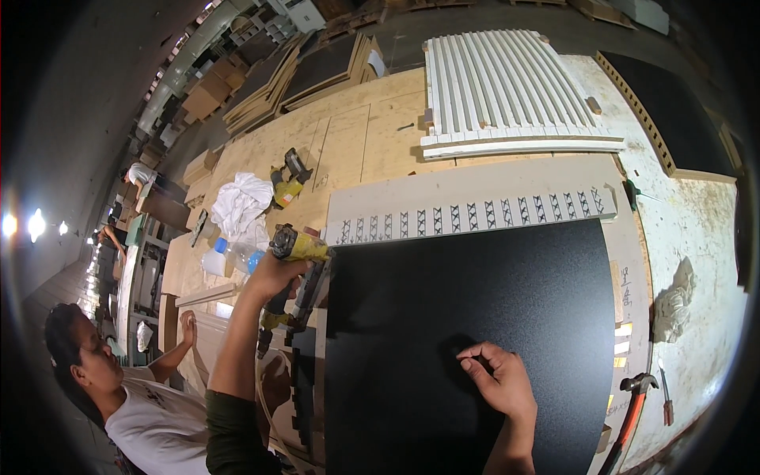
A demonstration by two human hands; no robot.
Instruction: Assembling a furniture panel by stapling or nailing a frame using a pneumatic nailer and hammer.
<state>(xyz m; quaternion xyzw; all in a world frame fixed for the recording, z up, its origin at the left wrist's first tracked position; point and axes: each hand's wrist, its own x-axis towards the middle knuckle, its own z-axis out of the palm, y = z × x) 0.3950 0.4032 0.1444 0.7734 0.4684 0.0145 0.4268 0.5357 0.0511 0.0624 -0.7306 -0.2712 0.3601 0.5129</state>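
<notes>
My left hand (pixel 271 279) is wrapped around the handle of a yellow and black nail gun (pixel 294 244), whose nose rests at or just above the far left corner of a large black panel (pixel 467 309). A hose runs down from the tool. Over the middle of that panel hovers my right hand (pixel 503 385), thumb and forefinger drawn together in a pinch; anything between them is too small to see. Along the panel's far edge lies a pale board (pixel 475 190) with a row of dark crossed marks.
Behind stands a stack of white slats (pixel 507 83). A second yellow power tool (pixel 289 182), a white cloth (pixel 241 202) and a plastic bottle (pixel 237 255) lie to the left. At the right are a hammer (pixel 633 408) and a screwdriver (pixel 666 400). A co-worker (pixel 158 404) is close on the left.
</notes>
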